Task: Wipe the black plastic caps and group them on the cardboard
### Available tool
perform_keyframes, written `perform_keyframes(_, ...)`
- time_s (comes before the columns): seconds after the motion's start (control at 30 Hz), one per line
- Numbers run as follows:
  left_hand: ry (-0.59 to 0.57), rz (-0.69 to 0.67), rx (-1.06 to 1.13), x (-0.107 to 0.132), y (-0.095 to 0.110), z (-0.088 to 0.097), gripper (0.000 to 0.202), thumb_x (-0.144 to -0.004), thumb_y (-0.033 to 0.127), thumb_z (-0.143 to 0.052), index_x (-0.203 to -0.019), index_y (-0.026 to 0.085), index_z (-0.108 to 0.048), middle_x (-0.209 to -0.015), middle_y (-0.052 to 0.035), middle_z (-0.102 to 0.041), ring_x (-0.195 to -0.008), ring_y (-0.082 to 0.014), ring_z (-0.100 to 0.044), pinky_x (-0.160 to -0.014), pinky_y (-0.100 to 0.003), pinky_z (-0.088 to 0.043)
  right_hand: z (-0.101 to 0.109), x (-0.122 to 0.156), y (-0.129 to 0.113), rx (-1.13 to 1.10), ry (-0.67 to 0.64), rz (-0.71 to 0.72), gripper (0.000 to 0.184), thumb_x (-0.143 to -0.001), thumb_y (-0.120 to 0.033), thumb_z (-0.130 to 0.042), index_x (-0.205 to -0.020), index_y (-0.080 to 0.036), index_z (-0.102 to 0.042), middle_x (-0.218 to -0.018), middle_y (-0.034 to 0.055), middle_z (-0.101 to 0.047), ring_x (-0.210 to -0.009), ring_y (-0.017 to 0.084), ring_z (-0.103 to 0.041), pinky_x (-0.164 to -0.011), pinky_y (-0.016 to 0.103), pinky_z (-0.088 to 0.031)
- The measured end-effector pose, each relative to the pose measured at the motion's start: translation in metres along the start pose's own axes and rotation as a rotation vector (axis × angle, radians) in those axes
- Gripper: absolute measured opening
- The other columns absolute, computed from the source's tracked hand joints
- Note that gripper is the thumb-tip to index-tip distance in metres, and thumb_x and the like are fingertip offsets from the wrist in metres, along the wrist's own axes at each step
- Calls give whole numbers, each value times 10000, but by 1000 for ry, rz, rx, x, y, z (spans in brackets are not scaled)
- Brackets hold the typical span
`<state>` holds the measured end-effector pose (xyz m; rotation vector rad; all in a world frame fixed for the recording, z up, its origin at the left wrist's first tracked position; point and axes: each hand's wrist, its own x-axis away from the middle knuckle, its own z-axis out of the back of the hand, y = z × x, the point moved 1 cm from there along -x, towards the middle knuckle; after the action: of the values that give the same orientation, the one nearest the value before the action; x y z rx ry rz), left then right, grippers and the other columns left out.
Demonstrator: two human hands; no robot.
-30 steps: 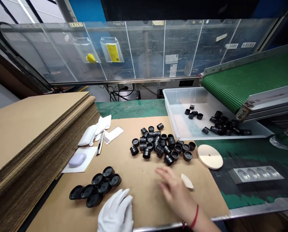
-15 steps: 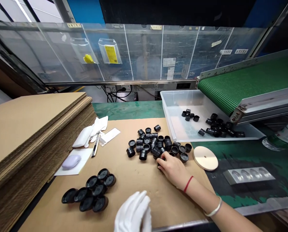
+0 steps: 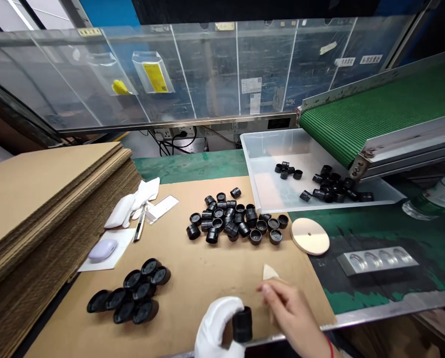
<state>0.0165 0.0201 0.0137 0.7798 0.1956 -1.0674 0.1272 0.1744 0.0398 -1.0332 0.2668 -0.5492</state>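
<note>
As gloved L hand (image 3: pixel 218 328) grips black cap (image 3: pixel 242 324), bare R hand (image 3: pixel 291 318) hovers beside.
R half open, empty; cap nr front edge of board (image 3: pixel 222 268).

Clear-panel labels (image 3: pixel 370 59), all illegible

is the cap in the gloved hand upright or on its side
Roughly upright: the black cap shows its side wall against the white-gloved left hand; which end is up is unclear.

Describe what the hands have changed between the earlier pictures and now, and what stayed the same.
The bare right hand has drawn back from the pile of black caps toward the viewer, and the white-gloved left hand now holds a black cap. The clear tray's caps stayed put.
</note>
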Motion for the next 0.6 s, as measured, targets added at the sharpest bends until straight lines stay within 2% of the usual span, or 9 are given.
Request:
perform_keyframes(0.07,39,3,-120,2,-4,-3,275,-743,226,-580,-1018,217,-575,-909,-29,-706,-823,-159,-692,-729,-253,-591,16,5,11,46,227,40,328,-953,-317,-370,-962,-167,-661,-843,74,-653,-706,160,-629,-607,233,-494)
perform_keyframes(0.13,70,-20,-213,2,-7,-7,261,-769,267,-545,-1021,208,-579,-888,-37,-712,-790,-172,-697,-680,-276,-600,26,6,20,136,324,99,225,-898,-294,-483,-1026,-210,-648,-966,85,-634,-875,207,-615,-744,291,-509)
perform_keyframes(0.2,116,-31,-268,1,-7,-11,240,-795,301,-504,-997,198,-582,-853,-43,-714,-744,-176,-699,-633,-284,-602,26,2,25,226,266,130,312,-827,-247,-576,-1138,-241,-607,-1101,93,-594,-1022,252,-567,-863,365,-490)
perform_keyframes(0.27,148,-29,-297,0,-6,-14,224,-808,313,-485,-973,198,-584,-838,-43,-714,-726,-176,-698,-620,-287,-601,18,-3,25,267,195,145,418,-793,-201,-598,-1206,-257,-572,-1169,94,-569,-1085,280,-528,-917,432,-460)
perform_keyframes(0.33,162,-55,-310,0,-3,-16,209,-802,293,-487,-965,203,-583,-843,-42,-714,-748,-180,-697,-640,-297,-602,10,-7,23,219,169,146,370,-827,-199,-556,-1191,-256,-591,-1137,95,-594,-1064,282,-534,-919,462,-449)
perform_keyframes(0.4,159,-82,-325,1,0,-16,211,-785,252,-506,-977,206,-579,-875,-47,-713,-803,-187,-695,-685,-309,-601,4,-7,22,50,168,113,294,-881,-255,-507,-1151,-250,-623,-1108,96,-620,-1051,271,-546,-923,443,-443)
perform_keyframes(0.47,148,-85,-352,3,1,-16,232,-768,221,-537,-997,201,-573,-904,-59,-711,-844,-196,-689,-715,-317,-600,2,-4,23,-246,158,-5,299,-904,-374,-496,-1125,-235,-641,-1094,98,-641,-976,247,-590,-854,372,-485)
perform_keyframes(0.53,139,-85,-382,5,1,-16,255,-755,204,-562,-1010,199,-568,-908,-66,-710,-855,-199,-687,-723,-318,-599,2,0,23,-610,164,-181,388,-877,-504,-510,-1088,-211,-654,-1013,98,-676,-781,201,-629,-681,294,-519)
perform_keyframes(0.6,133,-97,-397,7,1,-16,264,-747,199,-566,-1011,204,-569,-894,-63,-710,-843,-197,-689,-714,-312,-599,1,3,22,-938,205,-328,466,-805,-572,-584,-1053,-184,-659,-898,92,-696,-594,148,-590,-521,244,-482)
